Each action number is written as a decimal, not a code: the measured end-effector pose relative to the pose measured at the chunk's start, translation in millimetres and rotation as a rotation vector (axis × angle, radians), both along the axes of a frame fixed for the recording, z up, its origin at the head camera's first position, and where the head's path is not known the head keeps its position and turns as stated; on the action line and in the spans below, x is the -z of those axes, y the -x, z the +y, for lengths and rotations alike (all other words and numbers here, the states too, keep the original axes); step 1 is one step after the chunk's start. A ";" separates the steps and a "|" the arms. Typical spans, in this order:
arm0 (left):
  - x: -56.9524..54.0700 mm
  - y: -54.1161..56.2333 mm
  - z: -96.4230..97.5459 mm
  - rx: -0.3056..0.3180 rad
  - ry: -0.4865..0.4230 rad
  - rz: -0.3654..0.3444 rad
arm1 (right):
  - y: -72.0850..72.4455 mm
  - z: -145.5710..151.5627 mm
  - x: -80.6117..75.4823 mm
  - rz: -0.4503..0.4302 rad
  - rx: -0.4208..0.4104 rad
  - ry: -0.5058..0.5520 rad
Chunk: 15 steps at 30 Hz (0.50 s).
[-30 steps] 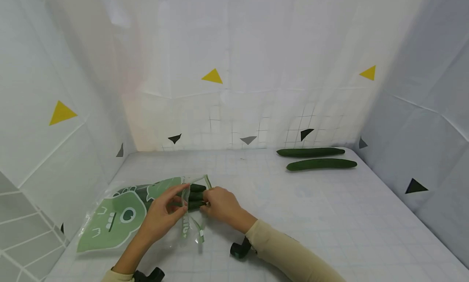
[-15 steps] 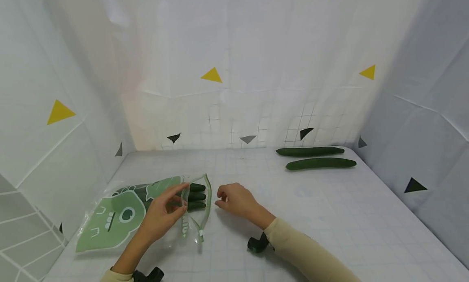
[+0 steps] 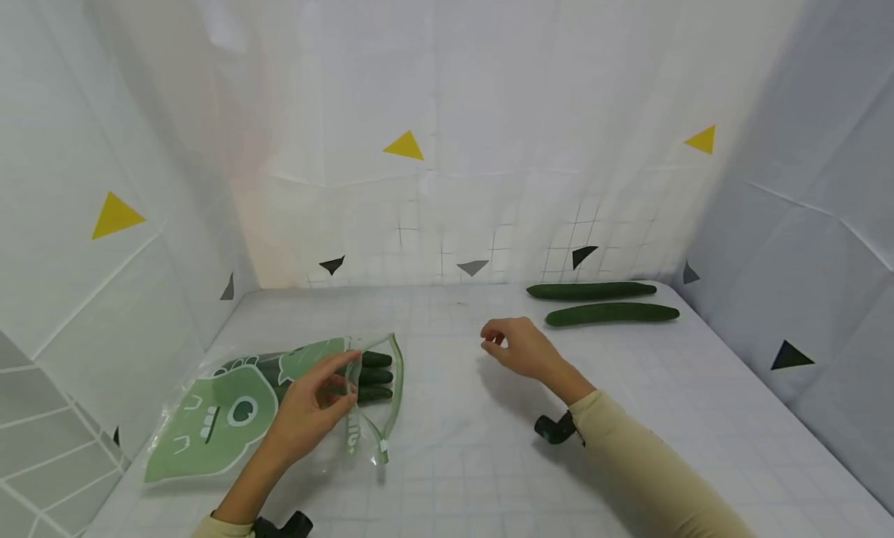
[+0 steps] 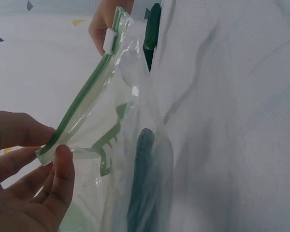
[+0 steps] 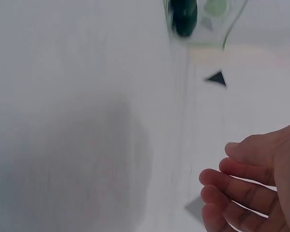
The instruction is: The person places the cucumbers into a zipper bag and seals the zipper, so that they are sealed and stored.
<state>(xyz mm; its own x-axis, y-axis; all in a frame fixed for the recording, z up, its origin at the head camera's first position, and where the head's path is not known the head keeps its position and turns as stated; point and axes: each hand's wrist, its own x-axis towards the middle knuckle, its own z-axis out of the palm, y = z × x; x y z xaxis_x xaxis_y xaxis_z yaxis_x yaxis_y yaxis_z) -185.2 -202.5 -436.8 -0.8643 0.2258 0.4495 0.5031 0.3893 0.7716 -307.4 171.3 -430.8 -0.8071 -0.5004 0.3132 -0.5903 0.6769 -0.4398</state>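
Note:
My left hand [image 3: 310, 410] pinches the edge of a clear zip bag [image 4: 82, 106] with a green cartoon print, its mouth held open to the right. Thumb and fingertips grip the green zip strip in the left wrist view. Inside the bag lie several cucumbers [image 3: 375, 376], their ends showing at the opening. A white slider [image 4: 109, 41] sits on the strip. My right hand [image 3: 524, 348] is over the table right of the bag, fingers loosely bent with nothing between them. Nearest to it are two loose cucumbers [image 3: 611, 314] lying side by side at the back right.
White sheeting with yellow and black triangles forms the back wall [image 3: 475, 95] and both sides. The table [image 3: 454, 476] has a white, faintly gridded cover. A dark camera mount [image 3: 555, 428] juts from the right wrist.
My right hand has let go of a cucumber at the bag's mouth and moved right and back toward the two loose cucumbers. The left hand and bag have stayed in place.

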 end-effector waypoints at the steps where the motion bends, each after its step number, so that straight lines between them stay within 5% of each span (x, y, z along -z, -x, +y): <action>1: -0.1 -0.3 0.0 0.001 -0.001 0.000 | 5.2 9.6 0.2 0.006 0.018 -0.004; 8: -1.6 -1.2 0.2 -0.001 -0.004 -0.001 | 36.1 78.8 2.4 0.030 0.167 -0.040; 15: -2.4 -1.4 1.3 0.019 -0.025 0.013 | 53.1 140.7 -3.2 -0.066 0.347 -0.128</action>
<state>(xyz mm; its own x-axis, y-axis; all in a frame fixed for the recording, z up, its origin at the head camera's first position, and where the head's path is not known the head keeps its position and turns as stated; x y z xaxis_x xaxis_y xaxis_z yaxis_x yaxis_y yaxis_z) -183.8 -201.3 -434.4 -0.8539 0.2307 0.4666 0.5204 0.3602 0.7742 -360.4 312.0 -427.7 -0.9519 -0.2252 0.2078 -0.2894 0.8836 -0.3682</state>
